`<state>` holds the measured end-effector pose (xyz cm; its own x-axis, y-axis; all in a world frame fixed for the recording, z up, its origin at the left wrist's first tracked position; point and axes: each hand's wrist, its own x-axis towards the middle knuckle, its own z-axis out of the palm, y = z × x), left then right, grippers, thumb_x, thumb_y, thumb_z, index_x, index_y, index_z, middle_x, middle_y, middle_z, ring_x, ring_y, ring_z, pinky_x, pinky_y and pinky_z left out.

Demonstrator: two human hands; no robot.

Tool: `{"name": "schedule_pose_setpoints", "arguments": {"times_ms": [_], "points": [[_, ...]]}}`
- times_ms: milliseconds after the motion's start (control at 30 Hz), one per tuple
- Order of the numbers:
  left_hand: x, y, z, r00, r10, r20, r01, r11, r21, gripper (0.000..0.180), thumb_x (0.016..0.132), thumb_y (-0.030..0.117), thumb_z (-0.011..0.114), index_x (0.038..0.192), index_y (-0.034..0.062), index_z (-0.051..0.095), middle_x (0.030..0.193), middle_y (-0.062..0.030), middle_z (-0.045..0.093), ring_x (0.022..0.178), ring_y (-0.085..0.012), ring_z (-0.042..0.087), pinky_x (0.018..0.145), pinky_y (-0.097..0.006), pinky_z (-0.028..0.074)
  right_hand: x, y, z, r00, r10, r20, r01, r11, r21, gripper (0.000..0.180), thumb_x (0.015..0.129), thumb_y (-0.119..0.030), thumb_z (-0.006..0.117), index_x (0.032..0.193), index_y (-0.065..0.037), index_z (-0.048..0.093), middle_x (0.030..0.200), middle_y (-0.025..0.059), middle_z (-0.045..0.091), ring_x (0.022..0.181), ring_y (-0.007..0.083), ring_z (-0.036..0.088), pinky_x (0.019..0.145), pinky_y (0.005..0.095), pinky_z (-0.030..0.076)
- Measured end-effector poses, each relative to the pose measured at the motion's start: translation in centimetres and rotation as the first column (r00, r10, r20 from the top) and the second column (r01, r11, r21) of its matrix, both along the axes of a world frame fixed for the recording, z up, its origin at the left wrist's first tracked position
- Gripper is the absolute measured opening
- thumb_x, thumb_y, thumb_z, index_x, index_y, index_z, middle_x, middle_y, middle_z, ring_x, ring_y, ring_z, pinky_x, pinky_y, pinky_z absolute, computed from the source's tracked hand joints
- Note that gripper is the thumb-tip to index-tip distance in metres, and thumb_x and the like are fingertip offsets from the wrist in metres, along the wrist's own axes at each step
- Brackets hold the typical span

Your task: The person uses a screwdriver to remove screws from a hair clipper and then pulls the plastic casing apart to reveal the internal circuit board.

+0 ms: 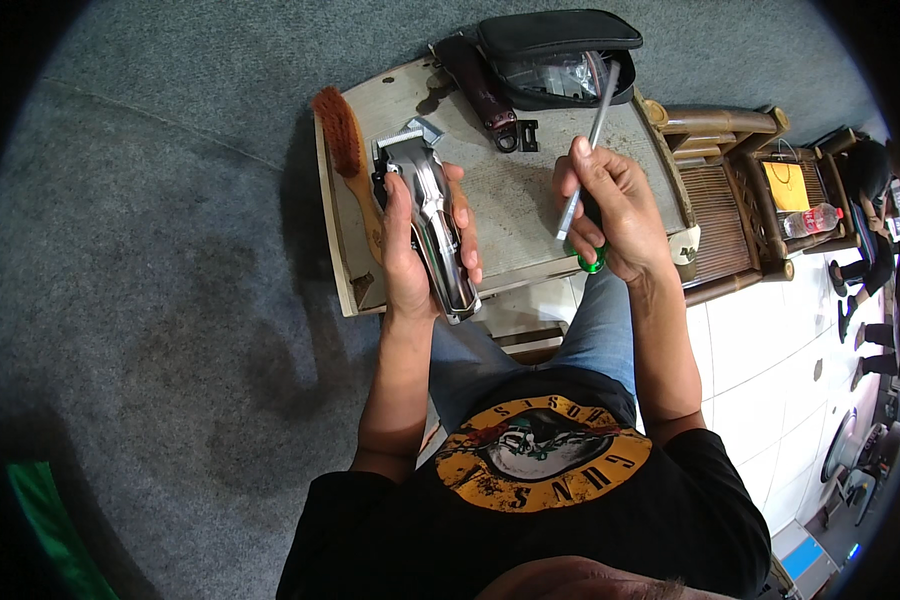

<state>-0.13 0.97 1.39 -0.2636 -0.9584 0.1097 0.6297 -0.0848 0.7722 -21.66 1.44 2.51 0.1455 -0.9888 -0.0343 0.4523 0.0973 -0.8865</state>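
My left hand (408, 255) is wrapped around a shiny silver-and-black hair clipper (432, 210), its toothed blade pointing away from me. Between the thumb and fingers of my right hand (615, 200) is a slim grey metal-looking stick (598, 125), tilted with its upper end to the right; its exact kind I cannot make out. A bright green object (590, 260) shows below the curled fingers of that hand, mostly hidden by them. The clipper and the stick are apart. Beyond the clipper blade, a small metal piece (428, 130) lies on the wooden tabletop (530, 200).
A brush (342, 140) with reddish bristles lies along the table's left edge. At the back are a dark brown clipper-like body (470, 80), a black bracket (530, 136) and an open black zip case (560, 40). Bamboo furniture (720, 190) stands right; people are farther off.
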Motion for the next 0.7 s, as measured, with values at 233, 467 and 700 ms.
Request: {"name": "schedule_pose_setpoints", "arguments": {"times_ms": [233, 467, 700], "points": [[0.1, -0.3, 0.0, 1.0, 0.009, -0.023, -0.008, 0.999, 0.04, 0.067, 0.107, 0.06, 0.034, 0.132, -0.0006, 0.05, 0.078, -0.0046, 0.057, 0.047, -0.0128, 0.058, 0.038, -0.026, 0.053, -0.4, 0.2, 0.5, 0.992, 0.017, -0.126, -0.018, 1.0, 0.0, 0.047, 0.108, -0.042, 0.053, 0.078, -0.006, 0.059, 0.057, -0.0001, 0.052, 0.04, 0.0056, 0.042, 0.035, 0.0218, 0.033], [0.2, -0.2, -0.2, 0.998, 0.0, -0.055, 0.002, 0.999, 0.035, 0.068, 0.108, 0.059, 0.032, 0.133, -0.0015, 0.052, 0.081, -0.0074, 0.058, 0.048, -0.0131, 0.059, 0.038, -0.026, 0.053, -3.2, 1.8, 3.0, 0.672, -0.147, -0.726, -0.053, 0.968, -0.244, 0.031, 0.1, -0.028, 0.069, 0.118, -0.003, 0.073, 0.067, 0.0034, 0.065, 0.054, 0.0065, 0.049, 0.051, 0.0266, 0.037], [0.3, -0.3, -0.1, 0.999, -0.005, -0.053, 0.007, 0.999, 0.042, 0.066, 0.107, 0.059, 0.037, 0.133, -0.0007, 0.049, 0.079, -0.0058, 0.057, 0.047, -0.0131, 0.057, 0.037, -0.027, 0.052, -4.1, 1.2, 3.3, 0.243, -0.312, -0.919, -0.372, 0.845, -0.385, 0.025, 0.092, -0.022, 0.074, 0.109, -0.004, 0.076, 0.081, 0.0156, 0.074, 0.066, 0.0253, 0.07, 0.066, 0.0391, 0.055]]}}
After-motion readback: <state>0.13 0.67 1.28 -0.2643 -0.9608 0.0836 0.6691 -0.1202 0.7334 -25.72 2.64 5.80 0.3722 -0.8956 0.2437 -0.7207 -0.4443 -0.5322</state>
